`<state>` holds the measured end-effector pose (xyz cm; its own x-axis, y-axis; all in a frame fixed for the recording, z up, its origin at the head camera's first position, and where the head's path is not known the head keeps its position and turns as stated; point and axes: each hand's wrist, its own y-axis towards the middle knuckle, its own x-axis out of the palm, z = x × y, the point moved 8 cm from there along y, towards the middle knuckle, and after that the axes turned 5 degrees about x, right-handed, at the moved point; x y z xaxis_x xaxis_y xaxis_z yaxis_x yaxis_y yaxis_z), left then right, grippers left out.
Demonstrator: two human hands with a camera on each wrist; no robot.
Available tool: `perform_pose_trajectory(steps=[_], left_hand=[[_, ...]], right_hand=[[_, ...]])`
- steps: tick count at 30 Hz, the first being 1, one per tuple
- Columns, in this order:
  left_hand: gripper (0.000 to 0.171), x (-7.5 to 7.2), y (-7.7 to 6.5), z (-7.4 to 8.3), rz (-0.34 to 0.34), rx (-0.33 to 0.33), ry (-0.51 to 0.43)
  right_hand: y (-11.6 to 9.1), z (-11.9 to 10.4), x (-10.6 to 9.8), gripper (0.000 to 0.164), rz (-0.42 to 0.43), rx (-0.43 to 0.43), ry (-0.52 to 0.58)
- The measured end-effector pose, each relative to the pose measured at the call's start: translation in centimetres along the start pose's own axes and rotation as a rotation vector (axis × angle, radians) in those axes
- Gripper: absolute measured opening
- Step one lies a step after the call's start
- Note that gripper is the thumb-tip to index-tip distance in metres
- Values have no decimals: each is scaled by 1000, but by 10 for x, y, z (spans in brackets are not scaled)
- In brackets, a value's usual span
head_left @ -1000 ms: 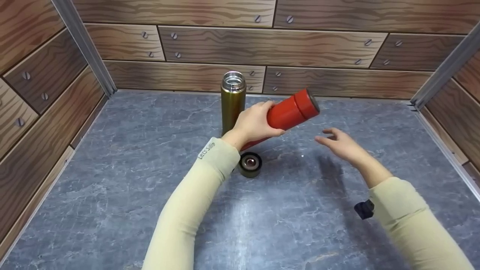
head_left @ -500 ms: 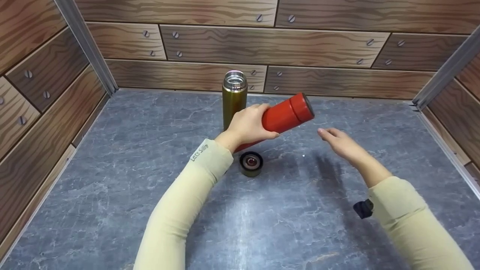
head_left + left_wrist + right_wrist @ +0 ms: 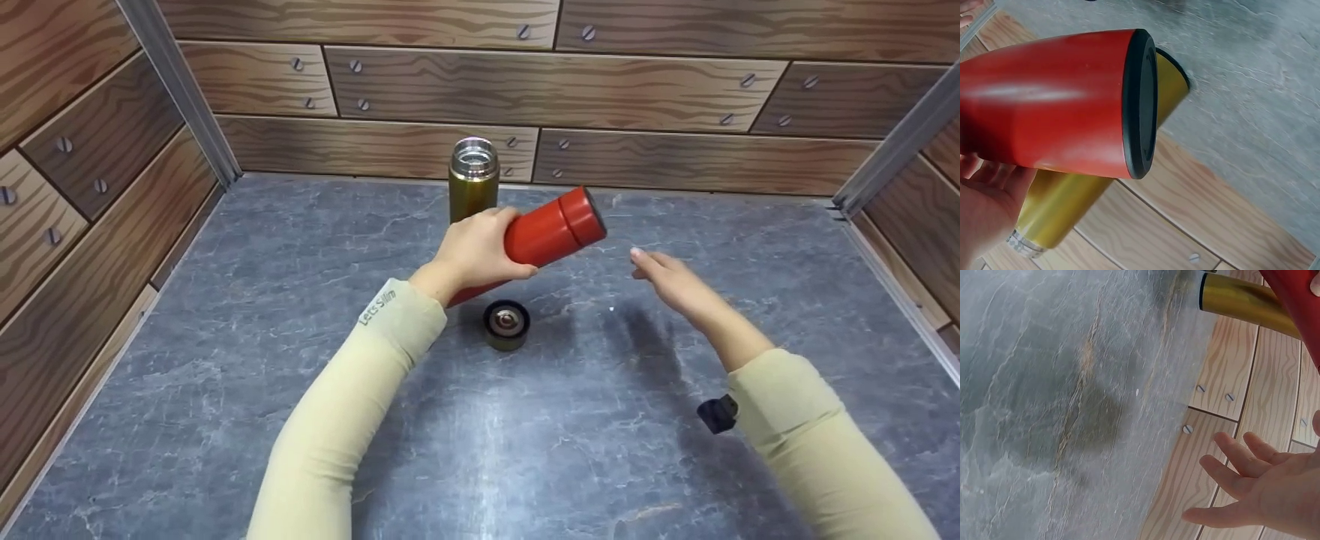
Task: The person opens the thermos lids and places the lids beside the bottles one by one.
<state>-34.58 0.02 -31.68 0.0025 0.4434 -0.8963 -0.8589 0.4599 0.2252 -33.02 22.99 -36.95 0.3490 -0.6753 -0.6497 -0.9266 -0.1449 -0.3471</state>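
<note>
My left hand [image 3: 480, 251] grips a red thermos [image 3: 551, 229] round its body, tilted with its capped end up to the right. In the left wrist view the thermos's black base [image 3: 1143, 104] faces the camera. Behind it stands a gold thermos [image 3: 474, 187], upright and without a lid, its steel mouth showing; the left hand hides its lower part. A dark round lid [image 3: 506, 324] lies upside down on the table, just below the red thermos in the head view. My right hand [image 3: 671, 281] hovers to the right, fingers apart and holding nothing, as the right wrist view shows.
The grey marbled tabletop [image 3: 585, 450] is bounded by wood-patterned walls [image 3: 637, 94] at the back and both sides. A black wrist camera [image 3: 718, 414] sits under the right sleeve.
My left hand has carried the red thermos left and slightly down, away from the right hand. The right hand stays nearly in place. The gold thermos and lid have not been moved.
</note>
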Motion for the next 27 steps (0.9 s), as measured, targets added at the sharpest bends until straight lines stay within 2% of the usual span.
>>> perform_pose_trajectory(steps=[14,27], left_hand=[[68,6,-7,-8,-38,-13,57],[67,5,-7,-7,-62,10,114]], right_hand=[[4,-19,2,75,35,-4,57],[10,-55,11,78,33,-21,186]])
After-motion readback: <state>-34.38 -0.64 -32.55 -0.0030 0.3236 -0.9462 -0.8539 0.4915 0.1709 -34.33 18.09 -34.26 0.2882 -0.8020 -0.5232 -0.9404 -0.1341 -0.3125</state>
